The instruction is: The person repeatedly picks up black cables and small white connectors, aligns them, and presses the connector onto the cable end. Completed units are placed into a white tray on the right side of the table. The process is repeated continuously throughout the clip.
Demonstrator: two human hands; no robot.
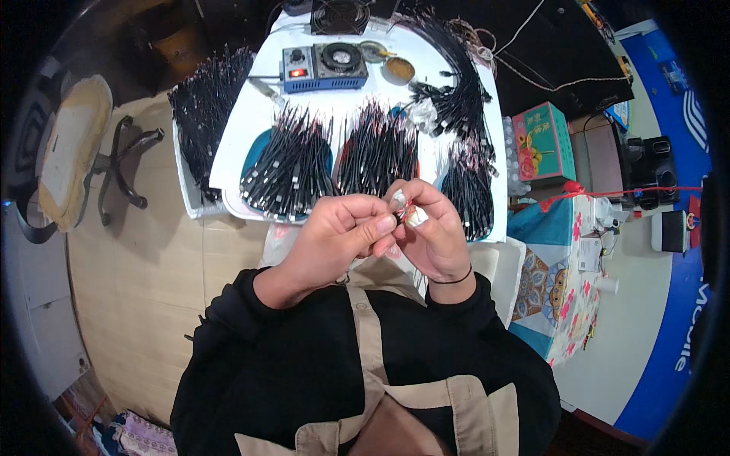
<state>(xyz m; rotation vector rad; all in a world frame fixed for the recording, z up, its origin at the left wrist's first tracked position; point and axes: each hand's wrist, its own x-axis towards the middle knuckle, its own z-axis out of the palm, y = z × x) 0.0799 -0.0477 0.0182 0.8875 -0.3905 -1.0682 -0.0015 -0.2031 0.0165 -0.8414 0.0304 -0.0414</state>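
Note:
My left hand (346, 230) and my right hand (430, 232) meet in front of my chest, just short of the white table (228, 163). Between left thumb and forefinger I pinch the end of a black cable (397, 217). Thin red and pale wires stick out of it towards my right fingers, which are closed on them. White wrapping covers the tips of my right thumb and forefinger. Behind my hands lie bundles of short black cables: a left bundle (293, 163), a middle bundle (376, 148) and a right bundle (468, 190), many with metal plugs.
A blue solder pot (325, 67) with a lit red switch stands at the back, beside a small round tin (398, 71) and a fan (340, 15). More black cables fill a white box (190, 182) at left. A green carton (544, 143) stands right; an office chair (84, 152) stands left.

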